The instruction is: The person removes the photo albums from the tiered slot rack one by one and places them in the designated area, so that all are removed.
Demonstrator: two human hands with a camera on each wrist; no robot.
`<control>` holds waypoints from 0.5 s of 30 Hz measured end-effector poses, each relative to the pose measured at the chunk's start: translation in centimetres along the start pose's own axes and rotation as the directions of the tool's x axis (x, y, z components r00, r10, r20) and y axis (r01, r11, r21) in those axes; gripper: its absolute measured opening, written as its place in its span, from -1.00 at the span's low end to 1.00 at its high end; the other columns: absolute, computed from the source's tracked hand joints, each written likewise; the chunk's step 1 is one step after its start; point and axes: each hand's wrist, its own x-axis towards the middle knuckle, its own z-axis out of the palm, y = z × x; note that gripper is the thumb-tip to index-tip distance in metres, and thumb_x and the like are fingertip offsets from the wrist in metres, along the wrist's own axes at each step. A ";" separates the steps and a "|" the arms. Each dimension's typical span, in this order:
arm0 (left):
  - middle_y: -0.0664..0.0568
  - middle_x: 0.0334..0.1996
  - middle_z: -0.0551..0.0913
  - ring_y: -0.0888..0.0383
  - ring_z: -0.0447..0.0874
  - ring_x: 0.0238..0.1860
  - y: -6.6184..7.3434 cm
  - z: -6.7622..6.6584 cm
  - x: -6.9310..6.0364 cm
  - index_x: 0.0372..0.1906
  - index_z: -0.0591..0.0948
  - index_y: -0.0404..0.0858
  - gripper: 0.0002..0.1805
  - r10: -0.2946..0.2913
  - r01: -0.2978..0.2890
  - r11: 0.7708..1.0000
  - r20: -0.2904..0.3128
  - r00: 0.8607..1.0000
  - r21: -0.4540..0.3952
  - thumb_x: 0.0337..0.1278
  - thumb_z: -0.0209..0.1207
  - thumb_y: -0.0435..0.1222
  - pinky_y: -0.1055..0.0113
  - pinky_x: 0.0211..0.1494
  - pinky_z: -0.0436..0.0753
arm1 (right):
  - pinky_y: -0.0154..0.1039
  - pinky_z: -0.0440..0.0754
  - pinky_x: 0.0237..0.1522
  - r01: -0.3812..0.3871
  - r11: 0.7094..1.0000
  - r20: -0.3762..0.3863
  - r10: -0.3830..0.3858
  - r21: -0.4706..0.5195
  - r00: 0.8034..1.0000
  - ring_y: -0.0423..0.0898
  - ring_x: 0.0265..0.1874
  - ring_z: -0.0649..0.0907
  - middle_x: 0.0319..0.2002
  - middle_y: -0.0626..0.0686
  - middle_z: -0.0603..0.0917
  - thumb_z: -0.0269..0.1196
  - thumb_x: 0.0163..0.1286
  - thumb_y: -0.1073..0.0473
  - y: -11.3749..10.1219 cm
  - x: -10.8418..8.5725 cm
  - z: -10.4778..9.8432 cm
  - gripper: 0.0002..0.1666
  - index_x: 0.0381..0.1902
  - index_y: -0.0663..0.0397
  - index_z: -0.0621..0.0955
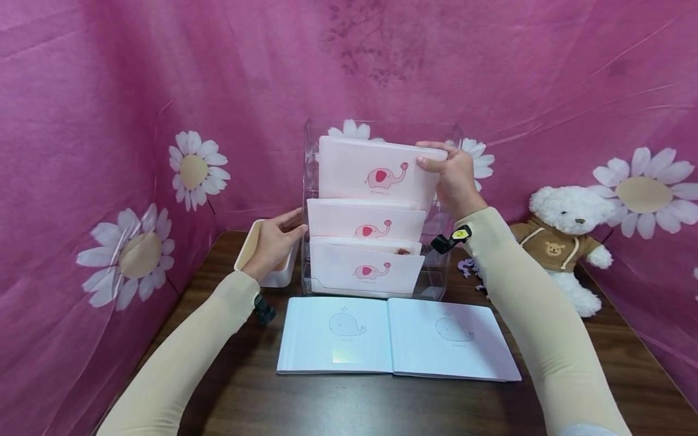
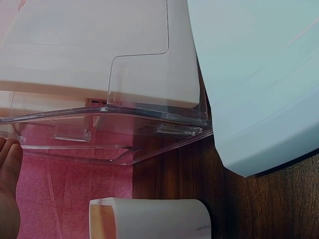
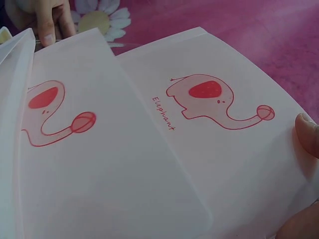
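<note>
The person's right hand (image 1: 457, 181) pinched the top booklet (image 1: 349, 165) at its upper right corner, the thumb lying on the front cover and fingers reaching behind the top edge. That booklet stood in the upper part of a clear plastic rack (image 1: 434, 283), its top edge sloping slightly down toward the right hand, its lower edge hidden behind the middle booklet (image 1: 332, 217). The front booklet (image 1: 332, 269) stood lowest in the rack, with a sliver of another pale cover and a small brownish mark showing just behind it. The covers carried a pink elephant raising a ball on its trunk, and the word "Elephant" could be read in the right wrist view. The left hand (image 1: 275, 239), well apart from the right, had its fingers and thumb at the rack's left side; whether they pinched the plastic or only touched it could not be told. Just below and beside that hand stood a white box (image 1: 280, 278). In front of the rack a notebook (image 1: 436, 363) lay spread flat on the brown wooden table (image 1: 338, 406), a whale drawn on each page. To the right sat a white teddy bear (image 1: 580, 297) in a brown hoodie (image 1: 556, 242), before a pink cloth (image 1: 262, 72) printed with white daisies.
</note>
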 end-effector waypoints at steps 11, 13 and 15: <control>-0.11 0.34 0.59 0.03 0.59 0.35 -0.2 0.1 0.0 0.44 0.47 -0.14 -0.41 -0.002 0.002 1.000 -0.008 1.000 -0.018 0.33 0.29 -0.30 0.13 0.39 0.60 | -0.28 0.79 -0.29 0.092 0.992 -0.028 -0.090 0.085 0.996 -0.12 -0.37 0.81 -0.38 0.01 0.83 0.44 0.15 0.47 -1.6 -0.3 0.1 -0.73 -0.18 0.16 0.78; -0.11 0.33 0.59 0.02 0.59 0.35 -0.2 0.1 0.1 0.43 0.48 -0.15 -0.41 -0.002 0.002 1.000 -0.010 1.000 -0.023 0.32 0.29 -0.30 0.13 0.39 0.60 | -0.27 0.79 -0.30 0.108 0.988 -0.039 -0.104 0.109 0.994 -0.11 -0.39 0.81 -0.39 0.03 0.83 0.43 0.15 0.49 -1.9 -0.4 0.1 -0.74 -0.20 0.16 0.79; -0.11 0.33 0.60 0.02 0.59 0.35 -0.2 0.1 0.1 0.43 0.48 -0.15 -0.41 -0.003 0.002 1.000 -0.010 1.000 -0.021 0.32 0.28 -0.31 0.14 0.39 0.60 | -0.28 0.78 -0.32 0.126 0.984 -0.050 -0.121 0.129 0.991 -0.11 -0.40 0.80 -0.41 0.03 0.83 0.40 0.16 0.51 -2.3 -0.5 0.1 -0.75 -0.23 0.16 0.79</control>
